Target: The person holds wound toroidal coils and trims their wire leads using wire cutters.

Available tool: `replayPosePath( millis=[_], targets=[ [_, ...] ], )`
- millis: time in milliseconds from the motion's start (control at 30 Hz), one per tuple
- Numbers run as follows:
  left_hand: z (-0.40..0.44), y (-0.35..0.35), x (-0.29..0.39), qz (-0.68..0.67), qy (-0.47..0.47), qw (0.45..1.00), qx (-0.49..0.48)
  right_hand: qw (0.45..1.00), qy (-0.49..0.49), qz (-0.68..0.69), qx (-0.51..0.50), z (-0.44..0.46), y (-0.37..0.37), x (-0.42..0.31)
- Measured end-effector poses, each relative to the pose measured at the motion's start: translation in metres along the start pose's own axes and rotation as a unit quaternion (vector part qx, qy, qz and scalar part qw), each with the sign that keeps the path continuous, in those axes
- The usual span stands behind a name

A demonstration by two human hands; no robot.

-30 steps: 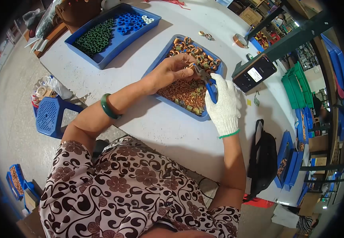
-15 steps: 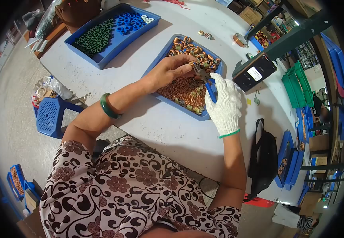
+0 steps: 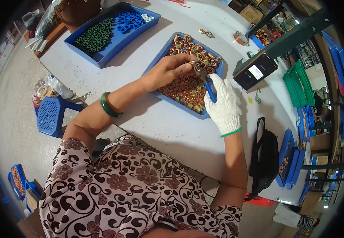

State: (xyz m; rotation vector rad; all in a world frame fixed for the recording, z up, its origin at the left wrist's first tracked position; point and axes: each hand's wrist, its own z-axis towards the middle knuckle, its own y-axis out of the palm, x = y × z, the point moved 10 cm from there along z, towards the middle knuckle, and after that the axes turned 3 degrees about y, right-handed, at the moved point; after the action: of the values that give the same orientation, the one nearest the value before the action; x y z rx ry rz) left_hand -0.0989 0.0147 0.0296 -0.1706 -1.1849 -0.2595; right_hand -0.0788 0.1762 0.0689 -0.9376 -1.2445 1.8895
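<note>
Over a blue tray [image 3: 153, 65] my left hand [image 3: 172, 70] pinches a small copper-wound coil [image 3: 192, 62], mostly hidden by the fingers. My right hand [image 3: 223, 104], in a white knit glove, is closed on blue-handled pliers [image 3: 210, 90], whose metal jaws are at the coil. Beneath the hands, the tray's far part holds several copper-wound rings [image 3: 188, 47]. Copper wire clippings [image 3: 178, 90] cover its near part, with small greenish-yellow pieces among them.
Another blue tray [image 3: 112, 53] at the upper left holds green, blue and white rings. A phone [image 3: 255, 71] leans on a dark metal post at the right. A tape roll [image 3: 240, 38], two loose coils [image 3: 205, 33] and a black bag [image 3: 264, 158] lie on the table [image 3: 172, 135].
The pliers' jaws have shifted slightly at the coil. My left hand keeps its pinch and has hardly moved.
</note>
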Motion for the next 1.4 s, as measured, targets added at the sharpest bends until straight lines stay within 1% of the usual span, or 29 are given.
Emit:
replayPosePath(
  millis=[67, 167, 267, 367, 467, 567, 767, 867, 967, 1067, 1167, 1267, 1400],
  targets=[
    [0.000, 0.001, 0.000, -0.004, 0.005, 1.000, -0.003, 0.999, 0.006, 0.045, -0.023, 0.001, 0.004, 0.003],
    [0.001, -0.001, -0.006, -0.007, -0.001, 1.000, -0.007, 0.998, -0.031, 0.040, 0.023, -0.001, -0.004, -0.002],
    [0.001, -0.001, -0.002, -0.003, -0.004, 1.000, -0.012, 0.999, -0.026, 0.015, 0.019, 0.000, -0.005, -0.003],
    [0.001, -0.002, -0.007, -0.013, -0.009, 1.000, -0.004, 0.999, -0.023, 0.035, 0.010, 0.000, -0.001, 0.001],
    [0.001, -0.001, -0.006, -0.026, -0.004, 1.000, -0.007, 0.999, -0.008, 0.031, -0.033, 0.001, 0.006, 0.004],
    [0.002, 0.000, -0.005, -0.004, 0.000, 1.000, -0.018, 0.999, -0.010, 0.013, -0.029, 0.000, 0.004, 0.003],
    [0.001, -0.001, -0.007, 0.003, -0.011, 1.000, -0.007, 0.999, -0.029, 0.020, -0.030, 0.001, 0.002, 0.001],
    [0.001, 0.000, -0.005, -0.003, -0.007, 1.000, -0.011, 0.999, -0.022, 0.021, -0.032, 0.000, 0.003, 0.002],
    [0.001, 0.000, -0.007, -0.005, -0.009, 1.000, -0.011, 0.999, -0.024, 0.023, -0.016, -0.002, 0.003, 0.001],
    [0.000, -0.001, -0.007, 0.017, -0.017, 1.000, -0.005, 0.999, -0.033, 0.028, -0.003, -0.002, 0.001, -0.002],
    [0.000, -0.001, -0.006, 0.016, -0.004, 1.000, -0.013, 0.998, -0.046, 0.053, -0.003, -0.001, 0.001, -0.002],
    [-0.001, 0.000, -0.004, 0.014, -0.002, 1.000, -0.017, 0.996, -0.038, 0.072, -0.025, 0.001, 0.003, 0.001],
    [-0.002, 0.001, 0.005, 0.011, -0.002, 1.000, -0.021, 0.997, -0.042, 0.067, -0.016, 0.001, 0.002, 0.000]
  ],
)
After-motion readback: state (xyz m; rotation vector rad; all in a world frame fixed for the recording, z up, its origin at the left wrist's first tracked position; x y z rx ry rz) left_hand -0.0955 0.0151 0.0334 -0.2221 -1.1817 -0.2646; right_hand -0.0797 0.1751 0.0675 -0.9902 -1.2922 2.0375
